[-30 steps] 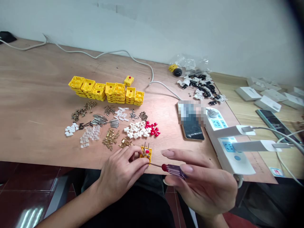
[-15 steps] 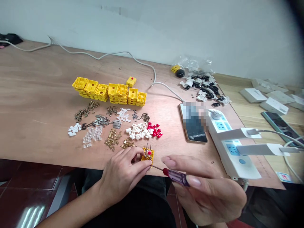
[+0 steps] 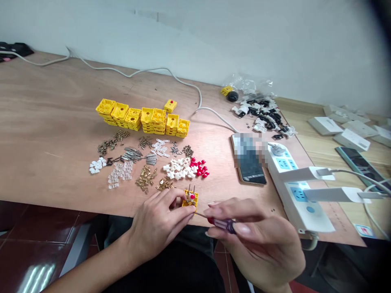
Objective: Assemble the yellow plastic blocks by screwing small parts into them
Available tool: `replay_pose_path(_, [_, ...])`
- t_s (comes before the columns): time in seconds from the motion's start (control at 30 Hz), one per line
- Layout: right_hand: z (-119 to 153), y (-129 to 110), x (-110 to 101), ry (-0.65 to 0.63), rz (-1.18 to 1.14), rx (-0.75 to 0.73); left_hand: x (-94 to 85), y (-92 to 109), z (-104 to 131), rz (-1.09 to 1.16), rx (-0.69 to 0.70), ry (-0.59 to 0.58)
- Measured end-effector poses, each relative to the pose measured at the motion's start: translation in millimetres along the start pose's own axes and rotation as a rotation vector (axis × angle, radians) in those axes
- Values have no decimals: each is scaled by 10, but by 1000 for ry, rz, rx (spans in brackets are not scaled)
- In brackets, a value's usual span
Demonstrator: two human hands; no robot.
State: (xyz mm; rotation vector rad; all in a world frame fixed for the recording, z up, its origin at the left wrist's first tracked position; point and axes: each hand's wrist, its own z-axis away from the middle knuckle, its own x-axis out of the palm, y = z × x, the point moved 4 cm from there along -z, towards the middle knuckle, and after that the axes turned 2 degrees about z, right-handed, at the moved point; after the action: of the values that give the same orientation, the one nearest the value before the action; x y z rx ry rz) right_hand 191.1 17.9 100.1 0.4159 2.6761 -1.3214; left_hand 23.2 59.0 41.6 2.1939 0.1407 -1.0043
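At the table's front edge my left hand (image 3: 161, 221) grips a small yellow housing (image 3: 194, 194) between thumb and fingers. A red button piece (image 3: 192, 196) and two upright metal pins show in that housing. My right hand (image 3: 256, 240) is closed around the purple handle of a screwdriver (image 3: 224, 224), whose red collar and thin shaft point left. The shaft's tip meets the housing's lower right side by my left thumb; the exact contact is hidden. Just behind lie white plastic parts (image 3: 180, 169), red caps (image 3: 200, 167) and brass pieces (image 3: 146, 178).
Stacked yellow housings (image 3: 154, 122) stand behind the small metal parts. A phone (image 3: 249, 158) and a white power strip (image 3: 299, 191) with plugged-in chargers lie to the right. Black and white parts (image 3: 264, 114) are heaped at the back right. A white cable (image 3: 183, 81) crosses the back.
My right hand has moved slightly left along the screwdriver, its fingers now closer round the handle and collar. My left hand and the housing stay almost in place.
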Motion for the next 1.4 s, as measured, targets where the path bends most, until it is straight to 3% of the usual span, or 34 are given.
replay_pose_path(0.1, [-18, -3, -41, 125, 24, -45, 6, -9, 1, 8, -12, -12])
replay_pose_path(0.27, [-13, 23, 26, -178, -46, -7, 2, 2, -6, 1, -9, 7])
replay_pose_path(0.33, [-14, 12, 17, -126, -54, -26, -1, 5, -10, 1, -6, 3])
replay_pose_path(0.43, [-27, -10, -34, 69, -15, -64, -1, 0, -17, 1, -6, -10])
replay_pose_path(0.63, [-46, 9, -28, -87, -20, -17, 9, -5, -17, -4, -11, 4])
replay_pose_path(0.8, [-53, 24, -93, 106, -34, -44, 7, 4, -25, 2, -18, 20])
replay_pose_path(0.93, [-18, 50, -41, -107, -19, -6, 1, 10, -39, 18, -13, 58])
replay_pose_path(1.0, [0, 56, -20, -145, -18, 8, 0, 15, -42, 14, -5, 69])
replay_pose_path(1.17, [-43, 53, -35, 100, -39, 16, 8, 17, -36, 11, -11, 54])
replay_pose_path(1.23, [-70, 54, -28, 56, -41, 22, 7, 14, -30, 15, -12, 59])
replay_pose_path(1.33, [-76, 52, -14, -111, -62, 19, 8, 12, -23, 17, -9, 63])
replay_pose_path(1.4, [-67, 45, -28, -116, -64, 4, 10, 13, -24, 13, -9, 60])
